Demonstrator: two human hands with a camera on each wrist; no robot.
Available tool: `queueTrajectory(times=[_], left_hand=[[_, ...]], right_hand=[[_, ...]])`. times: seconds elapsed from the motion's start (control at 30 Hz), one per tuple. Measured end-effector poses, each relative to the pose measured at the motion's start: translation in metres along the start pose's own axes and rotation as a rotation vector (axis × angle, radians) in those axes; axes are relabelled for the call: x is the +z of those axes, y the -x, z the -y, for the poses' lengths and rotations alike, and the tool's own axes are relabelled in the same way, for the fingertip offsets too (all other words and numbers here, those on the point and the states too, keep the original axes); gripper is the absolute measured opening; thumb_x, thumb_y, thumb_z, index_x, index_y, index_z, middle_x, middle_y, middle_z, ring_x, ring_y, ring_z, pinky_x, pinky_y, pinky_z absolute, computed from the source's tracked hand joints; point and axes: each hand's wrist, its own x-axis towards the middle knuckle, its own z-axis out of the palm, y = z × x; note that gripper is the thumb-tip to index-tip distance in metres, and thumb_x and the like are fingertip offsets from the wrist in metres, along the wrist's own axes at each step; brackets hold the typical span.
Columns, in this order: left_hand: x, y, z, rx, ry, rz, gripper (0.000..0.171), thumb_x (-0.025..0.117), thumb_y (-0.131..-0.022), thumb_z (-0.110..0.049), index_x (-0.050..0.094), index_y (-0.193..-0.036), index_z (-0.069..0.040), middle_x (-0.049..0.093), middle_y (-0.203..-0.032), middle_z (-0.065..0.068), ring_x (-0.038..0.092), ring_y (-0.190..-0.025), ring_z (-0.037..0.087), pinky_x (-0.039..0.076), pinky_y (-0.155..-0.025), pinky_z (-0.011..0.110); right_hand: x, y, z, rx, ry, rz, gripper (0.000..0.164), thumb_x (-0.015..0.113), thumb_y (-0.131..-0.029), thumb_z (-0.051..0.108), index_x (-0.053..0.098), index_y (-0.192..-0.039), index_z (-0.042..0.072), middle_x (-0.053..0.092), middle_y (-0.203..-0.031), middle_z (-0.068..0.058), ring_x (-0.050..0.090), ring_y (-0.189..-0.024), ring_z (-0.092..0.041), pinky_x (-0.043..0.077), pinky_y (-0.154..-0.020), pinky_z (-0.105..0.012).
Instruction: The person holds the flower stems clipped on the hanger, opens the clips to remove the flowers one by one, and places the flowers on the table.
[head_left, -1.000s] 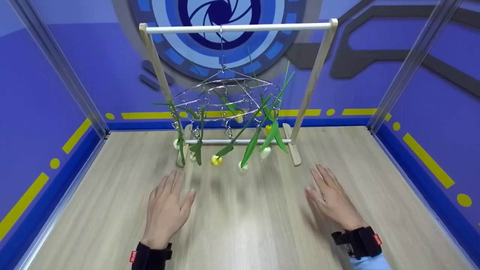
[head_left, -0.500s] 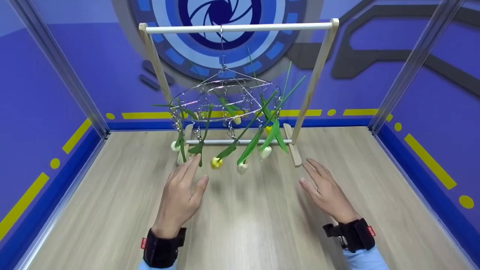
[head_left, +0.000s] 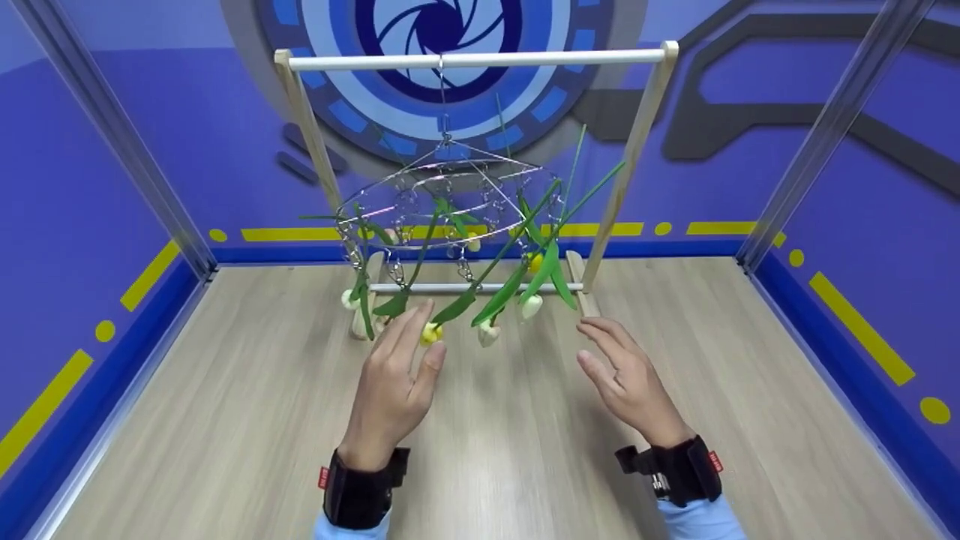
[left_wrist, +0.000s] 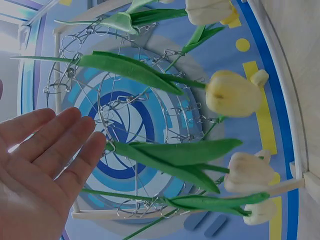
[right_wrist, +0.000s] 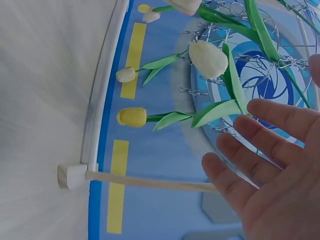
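Note:
Several artificial tulips hang heads-down from a round metal clip hanger (head_left: pixel 450 245). A yellow tulip (head_left: pixel 432 334) and a white tulip (head_left: pixel 489 334) hang at the front. My left hand (head_left: pixel 391 386) is raised beside the yellow tulip, fingers straight, overlapping the flowers on that side. In the left wrist view its fingertips lie near a green leaf (left_wrist: pixel 185 152). On the other side my right hand (head_left: pixel 628 381) is held with fingers straight, below and right of a white tulip (head_left: pixel 532 306). The right wrist view shows its palm beside a leaf (right_wrist: pixel 215 114). Neither hand holds anything.
The hanger hooks over the white top bar (head_left: pixel 540 58) of a wooden-sided stand (head_left: pixel 637 150). The stand rests on a wood-grain table (head_left: pixel 510 450). Blue panels (head_left: pixel 885 247) enclose the back and both sides.
My left hand has moved right and forward, up to the front tulips. My right hand has shifted left. The hanging stems have swung slightly, and one at the right leans further out.

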Motion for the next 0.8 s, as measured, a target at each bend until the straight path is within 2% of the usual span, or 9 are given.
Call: queueTrajectory(times=[0.07,0.17,0.33,0.6,0.8], left_hand=[[0.003,-0.001,0.000,-0.001,0.013,-0.008,0.049,0.062,-0.102,-0.017,0.054,-0.147,0.002,0.061,-0.142,0.019,0.058,-0.133,0.032,0.045,-0.111,0.049],[0.007,-0.001,0.001,-0.011,0.025,-0.016,0.049,0.062,-0.102,-0.017,0.054,-0.147,0.001,0.062,-0.141,0.018,0.058,-0.132,0.032,0.046,-0.110,0.050],[0.014,-0.001,0.005,-0.043,0.033,-0.028,0.047,0.060,-0.103,-0.017,0.054,-0.146,0.002,0.061,-0.141,0.020,0.058,-0.131,0.035,0.047,-0.108,0.052],[0.019,-0.005,0.013,-0.059,0.047,-0.164,0.038,0.061,-0.102,-0.010,0.061,-0.137,0.005,0.064,-0.131,0.019,0.062,-0.123,0.033,0.050,-0.103,0.051],[0.020,-0.004,0.019,-0.099,0.035,-0.216,0.036,0.061,-0.101,-0.009,0.062,-0.134,0.006,0.062,-0.127,0.019,0.061,-0.120,0.034,0.051,-0.100,0.052]], right_hand=[[0.003,-0.001,0.002,-0.024,-0.019,-0.028,0.037,0.067,-0.098,0.004,0.065,-0.134,0.000,0.062,-0.137,-0.015,0.059,-0.128,-0.031,0.033,-0.110,-0.011],[0.006,-0.001,0.004,-0.046,-0.035,-0.057,0.035,0.067,-0.096,0.000,0.067,-0.131,-0.001,0.064,-0.132,-0.014,0.062,-0.124,-0.031,0.035,-0.108,-0.011],[0.009,0.002,0.007,-0.051,-0.054,-0.047,0.036,0.066,-0.096,-0.002,0.067,-0.132,-0.002,0.065,-0.131,-0.017,0.064,-0.120,-0.030,0.043,-0.101,-0.013],[0.012,0.001,0.010,-0.065,-0.084,-0.041,0.039,0.065,-0.095,-0.005,0.066,-0.134,0.000,0.066,-0.133,-0.014,0.065,-0.117,-0.028,0.047,-0.097,-0.017],[0.022,-0.001,0.017,-0.081,-0.144,-0.005,0.041,0.063,-0.097,-0.005,0.064,-0.137,0.001,0.065,-0.134,-0.013,0.066,-0.114,-0.024,0.051,-0.095,-0.024]])
